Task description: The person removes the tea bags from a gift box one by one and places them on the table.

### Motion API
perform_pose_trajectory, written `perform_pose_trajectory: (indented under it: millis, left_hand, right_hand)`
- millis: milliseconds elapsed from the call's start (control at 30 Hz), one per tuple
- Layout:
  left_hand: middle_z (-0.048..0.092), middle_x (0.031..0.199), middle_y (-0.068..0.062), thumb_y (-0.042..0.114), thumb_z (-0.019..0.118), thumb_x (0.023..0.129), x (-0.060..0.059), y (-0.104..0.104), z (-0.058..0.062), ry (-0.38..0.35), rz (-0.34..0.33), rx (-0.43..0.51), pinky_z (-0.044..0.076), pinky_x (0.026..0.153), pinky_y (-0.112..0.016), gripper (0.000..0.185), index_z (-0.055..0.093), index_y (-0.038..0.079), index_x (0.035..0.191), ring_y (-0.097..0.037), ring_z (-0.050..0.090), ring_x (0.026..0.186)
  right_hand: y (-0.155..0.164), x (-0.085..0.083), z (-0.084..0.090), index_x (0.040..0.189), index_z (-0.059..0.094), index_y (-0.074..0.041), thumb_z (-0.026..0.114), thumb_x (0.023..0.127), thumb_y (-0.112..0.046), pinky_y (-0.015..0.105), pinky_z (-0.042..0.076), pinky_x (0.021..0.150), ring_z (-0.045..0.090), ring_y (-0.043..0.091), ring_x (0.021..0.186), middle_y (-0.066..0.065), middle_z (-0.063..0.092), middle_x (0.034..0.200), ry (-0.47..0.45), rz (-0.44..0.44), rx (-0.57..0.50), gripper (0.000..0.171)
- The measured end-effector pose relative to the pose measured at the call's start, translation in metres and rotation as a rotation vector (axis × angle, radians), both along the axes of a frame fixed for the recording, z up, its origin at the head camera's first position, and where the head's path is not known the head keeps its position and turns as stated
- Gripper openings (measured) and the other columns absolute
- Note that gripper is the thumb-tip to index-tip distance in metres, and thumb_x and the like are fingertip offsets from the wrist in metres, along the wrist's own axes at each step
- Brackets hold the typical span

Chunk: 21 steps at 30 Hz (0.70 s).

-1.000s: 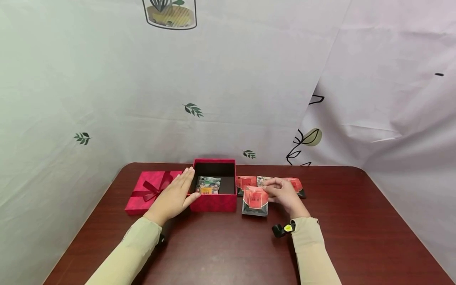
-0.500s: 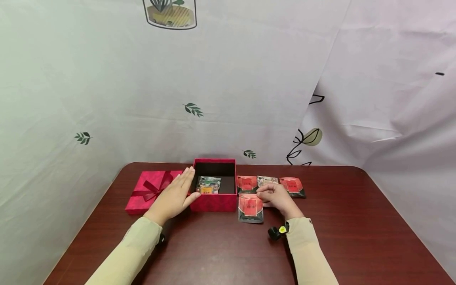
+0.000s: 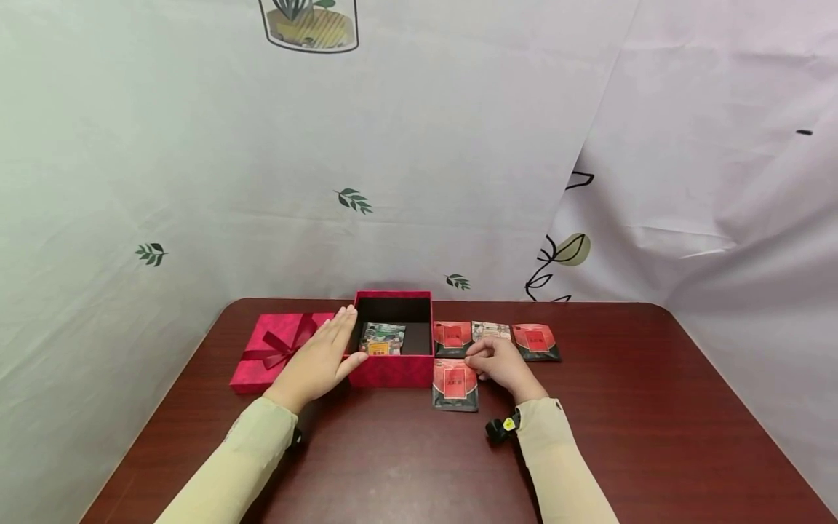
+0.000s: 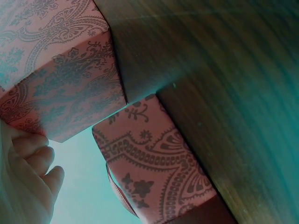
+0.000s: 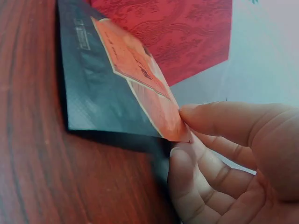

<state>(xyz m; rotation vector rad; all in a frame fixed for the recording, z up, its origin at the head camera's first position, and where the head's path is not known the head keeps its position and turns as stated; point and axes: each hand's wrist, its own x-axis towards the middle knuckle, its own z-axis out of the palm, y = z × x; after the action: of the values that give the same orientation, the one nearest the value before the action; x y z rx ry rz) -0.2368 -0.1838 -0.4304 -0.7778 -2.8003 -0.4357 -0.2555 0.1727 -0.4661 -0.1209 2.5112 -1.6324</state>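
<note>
My right hand point(image 3: 504, 366) pinches the upper right corner of a red-and-black sachet point(image 3: 455, 386) in front of the row of sachets. In the right wrist view, the fingertips point(image 5: 184, 114) hold that corner, and the sachet point(image 5: 98, 88) slants at the table. My left hand point(image 3: 317, 364) lies with straight fingers along the left rim of a red patterned box point(image 3: 393, 372). Inside the box, at its left, is a colourful sachet point(image 3: 382, 340). The left wrist view shows the box's side point(image 4: 70, 84) with the fingers point(image 4: 39, 158) beside it.
Left of the box lies its red lid point(image 3: 255, 378) with a ribbon bow, partly behind the left hand. Right of the box, a red sachet point(image 3: 452, 335), a pale patterned sachet point(image 3: 491, 330) and another red sachet point(image 3: 536, 340) form a row. A white cloth point(image 3: 419, 145) hangs behind the table.
My right hand has brought the red-and-black sachet left and towards me, from overlapping the row to a spot in front of the leftmost sachet. The left hand has stayed at the box.
</note>
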Motion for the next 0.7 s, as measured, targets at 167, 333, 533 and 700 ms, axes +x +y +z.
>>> perform_pose_trajectory:
  millis: [167,333,533,700]
  left_hand:
    - [0.027,0.163,-0.023,0.045,0.06,0.1,0.0,0.0,0.0,-0.01,0.008,-0.009,0.023,0.122,-0.053,0.082,0.029,-0.006,0.156,-0.039,0.023,0.152]
    - [0.028,0.163,-0.023,0.044,0.061,0.099,0.0,0.0,0.0,-0.009,0.008,-0.004,0.024,0.121,-0.053,0.082,0.03,-0.007,0.155,-0.039,0.024,0.151]
    - [0.028,0.163,-0.022,0.045,0.061,0.098,0.0,0.0,0.0,-0.018,0.012,-0.005,0.023,0.122,-0.052,0.082,0.031,-0.006,0.155,-0.038,0.023,0.152]
    - [0.027,0.164,-0.021,0.046,0.061,0.099,0.0,0.001,0.0,-0.018,0.012,-0.007,0.022,0.122,-0.053,0.082,0.031,-0.006,0.155,-0.038,0.022,0.152]
  right_hand:
    - [-0.002,0.001,0.003,0.095,0.071,-0.001,0.073,0.09,-0.003,0.031,0.058,0.063,0.064,0.015,0.066,0.006,0.071,0.082,0.036,-0.026,0.071,0.005]
    - [-0.002,0.002,0.009,0.095,0.071,-0.004,0.073,0.091,-0.006,0.032,0.057,0.064,0.063,0.017,0.067,0.005,0.07,0.081,0.05,-0.046,0.118,0.005]
    - [-0.002,0.002,0.013,0.096,0.072,-0.004,0.07,0.095,-0.01,0.032,0.057,0.065,0.063,0.018,0.068,0.006,0.067,0.081,0.076,-0.042,0.125,0.007]
    - [-0.005,0.005,0.02,0.101,0.072,-0.001,0.067,0.097,-0.011,0.035,0.06,0.07,0.067,0.023,0.072,0.012,0.067,0.085,0.102,-0.036,0.075,0.012]
